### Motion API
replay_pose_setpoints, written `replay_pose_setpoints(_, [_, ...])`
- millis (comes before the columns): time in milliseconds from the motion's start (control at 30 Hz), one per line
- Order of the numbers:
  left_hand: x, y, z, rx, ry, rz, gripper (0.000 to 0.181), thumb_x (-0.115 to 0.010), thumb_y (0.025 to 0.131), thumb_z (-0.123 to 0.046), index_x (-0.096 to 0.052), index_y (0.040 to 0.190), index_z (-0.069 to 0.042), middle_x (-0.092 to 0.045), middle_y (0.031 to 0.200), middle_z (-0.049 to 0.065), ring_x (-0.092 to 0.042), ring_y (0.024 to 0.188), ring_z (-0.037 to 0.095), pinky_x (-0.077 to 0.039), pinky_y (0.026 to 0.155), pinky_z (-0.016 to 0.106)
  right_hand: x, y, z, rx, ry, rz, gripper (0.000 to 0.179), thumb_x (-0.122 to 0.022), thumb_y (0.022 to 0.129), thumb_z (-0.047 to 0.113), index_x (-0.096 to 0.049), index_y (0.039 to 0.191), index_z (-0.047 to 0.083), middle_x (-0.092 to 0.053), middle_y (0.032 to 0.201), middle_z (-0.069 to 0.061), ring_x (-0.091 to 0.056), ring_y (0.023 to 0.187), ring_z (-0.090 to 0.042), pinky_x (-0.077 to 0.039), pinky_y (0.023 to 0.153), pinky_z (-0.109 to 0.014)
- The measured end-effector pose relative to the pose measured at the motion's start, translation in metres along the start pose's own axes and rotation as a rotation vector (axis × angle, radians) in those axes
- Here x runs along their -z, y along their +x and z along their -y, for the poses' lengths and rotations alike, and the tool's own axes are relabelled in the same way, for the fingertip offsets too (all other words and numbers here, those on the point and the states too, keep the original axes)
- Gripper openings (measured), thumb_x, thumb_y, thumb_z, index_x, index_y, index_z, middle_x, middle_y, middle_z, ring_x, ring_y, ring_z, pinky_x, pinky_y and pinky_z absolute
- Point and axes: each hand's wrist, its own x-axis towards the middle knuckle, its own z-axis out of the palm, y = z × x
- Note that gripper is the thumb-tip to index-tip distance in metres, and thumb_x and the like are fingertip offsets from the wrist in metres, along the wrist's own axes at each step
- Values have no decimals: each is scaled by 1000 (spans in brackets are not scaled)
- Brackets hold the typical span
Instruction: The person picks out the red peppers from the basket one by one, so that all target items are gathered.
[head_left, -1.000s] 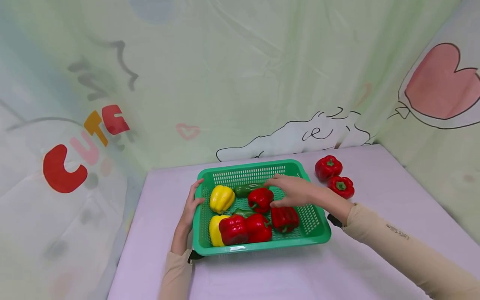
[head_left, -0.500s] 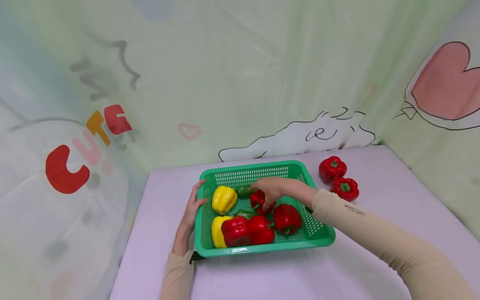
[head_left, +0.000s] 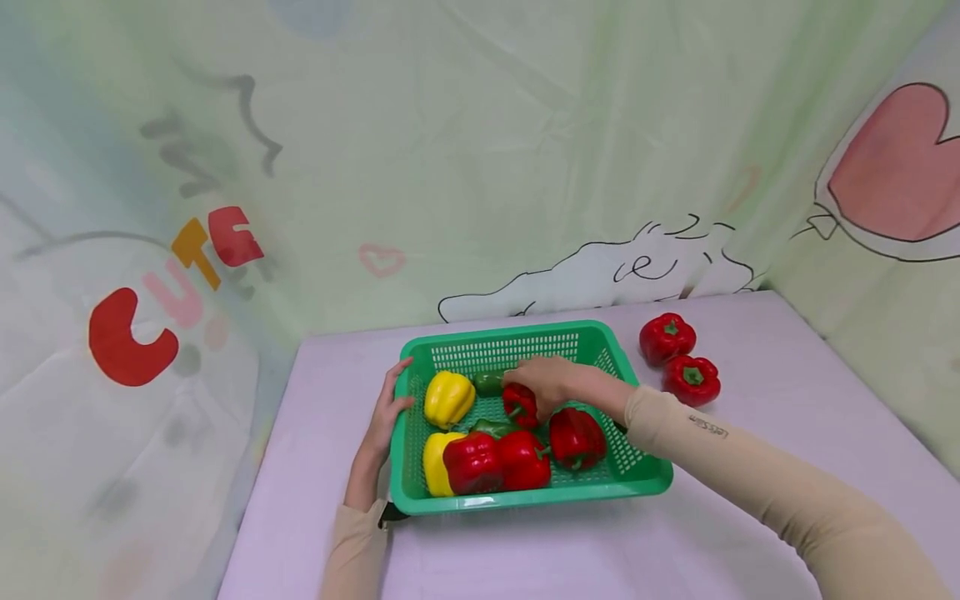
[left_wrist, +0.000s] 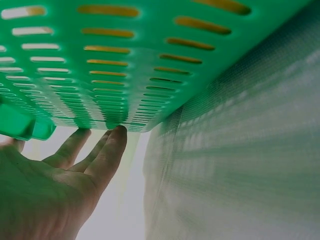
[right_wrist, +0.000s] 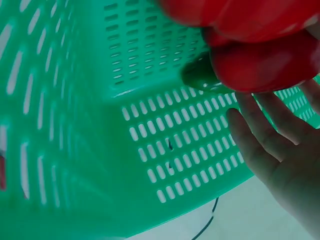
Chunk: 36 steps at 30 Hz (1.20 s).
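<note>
A green perforated basket (head_left: 525,500) holds several bell peppers. At its left side my left hand (head_left: 384,415) grips the rim; the left wrist view shows its fingers (left_wrist: 107,152) against the outer wall of the basket. Reaching in from the right, my right hand (head_left: 553,385) grips a red bell pepper (head_left: 517,406) near the basket's middle. The right wrist view has the red pepper's skin (right_wrist: 267,62) right at the fingertips, over a green vegetable (right_wrist: 200,75). The palm side of that pepper is hidden by the hand in the head view.
Also in the basket are a yellow pepper (head_left: 448,400) at the left, another yellow pepper (head_left: 435,467) in front, several red peppers (head_left: 577,437) and dark green vegetables (head_left: 489,382). Outside, two red peppers (head_left: 692,379) sit on the lilac tabletop (head_left: 757,417) before a printed curtain (head_left: 487,167).
My right hand has moved left and down from beside the red pepper and now grips it. The left hand keeps its place on the basket rim.
</note>
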Motion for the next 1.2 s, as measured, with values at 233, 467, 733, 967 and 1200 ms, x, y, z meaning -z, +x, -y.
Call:
replay_pose_setpoints(233, [1,-1,4,6,15,-5,63,-42,94,-7,-26,154,-14,-22,158,16,-37,132,40,-40,102,51,5,-8,-9,7,62,-6,61,-85,74,17,-57,128,10,-60,105,0,-55,95,-19,-52,78,-38])
replay_pose_setpoints(467, [2,-1,1,-1,11,-11,62,-42,94,-8,-25,153,-14,-22,158,17,-36,134,41,-39,102,51,18,-19,-13,12,116,-32,62,-85,74,21,-56,127,8,-61,105,2,-55,96,-18,-52,79,-35])
replay_pose_setpoints(733, [3,-1,-1,0,13,-6,62,-41,94,-7,-25,154,-14,-22,158,17,-37,133,40,-41,101,51,34,-48,-18,54,210,-157,65,-83,76,22,-53,131,4,-61,119,-6,-56,108,-25,-53,83,-37])
replay_pose_setpoints(967, [4,-1,-2,-13,-5,4,61,-39,95,-5,-24,154,-14,-24,157,17,-38,129,39,-46,96,37,37,-75,-36,91,351,-291,72,-83,75,19,-51,138,5,-61,124,-8,-56,112,-29,-54,83,-41])
replay_pose_setpoints(1200, [0,-2,4,-11,-11,-1,62,-39,94,-5,-25,153,-13,-25,157,19,-40,128,39,-48,91,31,28,-110,-54,80,443,-433,73,-84,76,19,-51,139,5,-61,127,-9,-56,114,-31,-52,89,-49])
